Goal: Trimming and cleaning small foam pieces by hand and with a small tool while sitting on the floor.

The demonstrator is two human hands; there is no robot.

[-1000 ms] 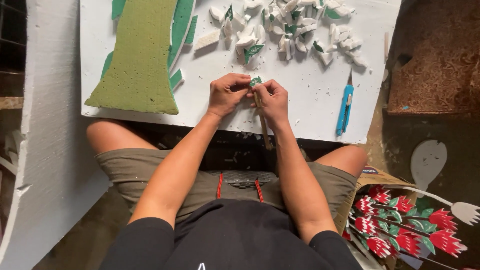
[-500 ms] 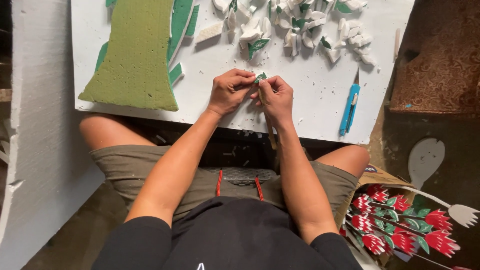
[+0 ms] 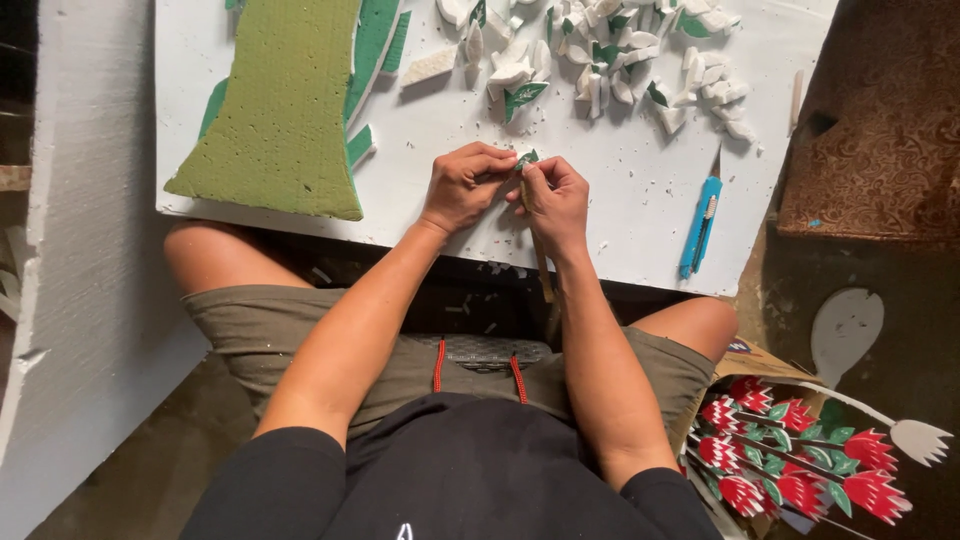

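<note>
My left hand [image 3: 465, 185] and my right hand [image 3: 553, 198] meet over the near edge of a white foam board [image 3: 640, 200] that lies across my knees. Together their fingertips pinch a small green foam leaf [image 3: 526, 158]. A thin wooden stick [image 3: 541, 262] runs down from the leaf past my right hand toward my lap. Further back on the board lies a heap of several white and green cut leaf pieces [image 3: 600, 60].
A large olive-green foam shape [image 3: 285, 100] with darker green strips lies on the board's left. A blue utility knife [image 3: 700, 225] rests at the board's right. Finished red foam flowers on green stems [image 3: 800, 450] lie low right; a white foam panel [image 3: 85, 250] stands left.
The view has shifted a little, with the board and hands sitting lower and further left. Both hands stay pinched together on the small green leaf.
</note>
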